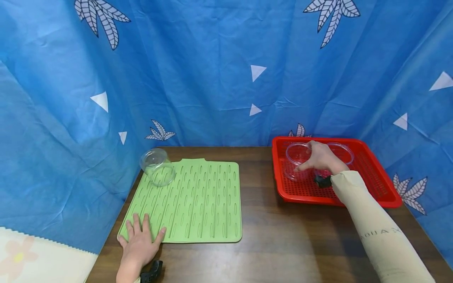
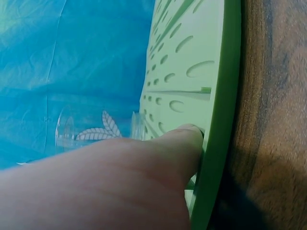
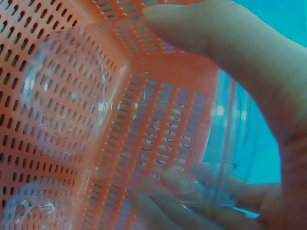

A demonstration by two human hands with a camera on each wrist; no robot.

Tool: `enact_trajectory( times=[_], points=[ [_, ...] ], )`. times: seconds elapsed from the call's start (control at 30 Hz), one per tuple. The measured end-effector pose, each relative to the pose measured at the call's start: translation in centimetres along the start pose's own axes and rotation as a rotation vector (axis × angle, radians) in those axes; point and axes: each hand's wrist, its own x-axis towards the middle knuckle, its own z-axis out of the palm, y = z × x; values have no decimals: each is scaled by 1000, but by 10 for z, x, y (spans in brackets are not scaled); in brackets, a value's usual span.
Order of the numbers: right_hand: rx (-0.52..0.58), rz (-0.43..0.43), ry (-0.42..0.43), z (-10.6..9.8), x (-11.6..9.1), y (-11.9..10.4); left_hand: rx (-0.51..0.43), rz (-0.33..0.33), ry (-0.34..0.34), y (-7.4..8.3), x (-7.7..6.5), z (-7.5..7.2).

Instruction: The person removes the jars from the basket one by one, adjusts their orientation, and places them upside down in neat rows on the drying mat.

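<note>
My right hand (image 1: 321,157) reaches into the red basket and grips a clear plastic cup (image 1: 291,169) by its upper part. In the right wrist view the thumb lies on one side of this cup (image 3: 62,100) and the fingers on the other. A second clear cup (image 1: 349,156) stands beside it in the basket, partly behind the hand. My left hand (image 1: 139,243) rests with spread fingers on the near left corner of the green drying mat (image 1: 205,208). Its thumb presses near the mat's raised edge in the left wrist view.
Another clear cup (image 1: 163,173) stands at the mat's far left corner. The red perforated basket (image 1: 375,169) occupies the back right of the brown wooden table (image 1: 262,220). A blue patterned curtain (image 1: 219,78) hangs behind and along both sides.
</note>
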Motion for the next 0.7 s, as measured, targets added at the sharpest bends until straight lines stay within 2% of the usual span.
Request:
enact_trajectory(
  times=[0.2,0.4,0.7],
  points=[
    [-10,-22,62,1,-5,0,10,3,24,1,0,1],
    [13,-26,101,-1,-13,-6,3,1,6,1,1,-1],
    [32,-107,206,-2,-23,-17,-21,2,-23,0,0,-3]
  ],
)
